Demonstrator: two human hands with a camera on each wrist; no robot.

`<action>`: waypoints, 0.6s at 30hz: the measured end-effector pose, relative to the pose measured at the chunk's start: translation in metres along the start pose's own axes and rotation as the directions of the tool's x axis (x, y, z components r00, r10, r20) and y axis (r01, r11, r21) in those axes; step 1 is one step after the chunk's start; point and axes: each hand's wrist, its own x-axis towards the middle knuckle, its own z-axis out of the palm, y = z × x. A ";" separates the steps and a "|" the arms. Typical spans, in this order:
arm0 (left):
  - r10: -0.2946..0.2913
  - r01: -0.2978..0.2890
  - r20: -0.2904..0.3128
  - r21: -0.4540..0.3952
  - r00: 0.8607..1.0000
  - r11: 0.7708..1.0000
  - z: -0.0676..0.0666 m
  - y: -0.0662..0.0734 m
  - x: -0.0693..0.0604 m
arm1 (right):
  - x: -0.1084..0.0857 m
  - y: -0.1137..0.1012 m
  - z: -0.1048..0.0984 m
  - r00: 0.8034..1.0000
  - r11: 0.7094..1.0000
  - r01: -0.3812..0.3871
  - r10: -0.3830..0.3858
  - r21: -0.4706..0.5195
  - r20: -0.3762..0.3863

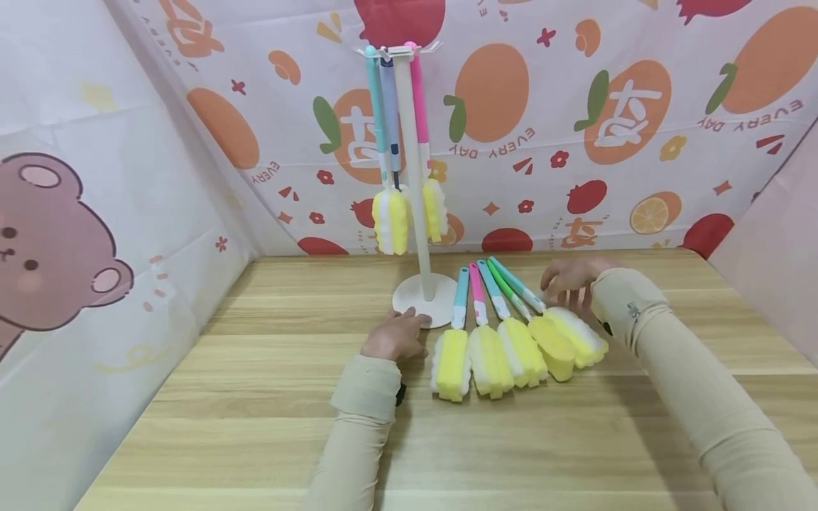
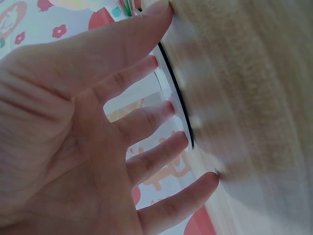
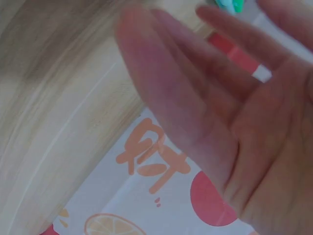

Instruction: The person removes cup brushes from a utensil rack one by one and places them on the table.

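Note:
My left hand (image 1: 396, 336) rests with spread fingers on the front left edge of the white round base (image 1: 441, 312) of a rack; in the left wrist view the fingertips of the left hand (image 2: 98, 117) touch the base rim and the wood. My right hand (image 1: 571, 278) hovers beside the rightmost teal-handled sponge brush (image 1: 578, 336), fingers extended, holding nothing visible. Left of that brush lie a green-handled one (image 1: 552, 345), a teal one (image 1: 524, 351), a pink one (image 1: 491, 360) and another teal one (image 1: 453, 363), fanned out. In the right wrist view the right hand (image 3: 230, 112) has relaxed fingers.
A white post (image 1: 415, 170) rises from the base, with a teal-handled brush (image 1: 390, 220), a blue-grey handle (image 1: 390, 113) and a pink-handled brush (image 1: 434, 209) hanging from its top hooks. Behind the wooden table (image 1: 255, 397) hangs a fruit-print cloth (image 1: 492, 92).

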 end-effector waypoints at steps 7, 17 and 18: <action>0.004 -0.004 -0.004 -0.002 1.000 1.000 0.001 0.001 0.000 | 0.002 -0.009 -0.008 0.948 0.982 0.150 -0.177 -0.117 -0.265; 0.000 0.000 0.002 0.009 1.000 1.000 -0.001 0.002 0.000 | 0.007 -0.033 -0.012 0.792 0.968 0.216 -0.248 -0.125 -0.558; 0.000 0.000 0.002 0.013 1.000 1.000 0.000 0.002 0.000 | 0.006 -0.036 -0.012 0.779 0.970 0.217 -0.240 -0.110 -0.580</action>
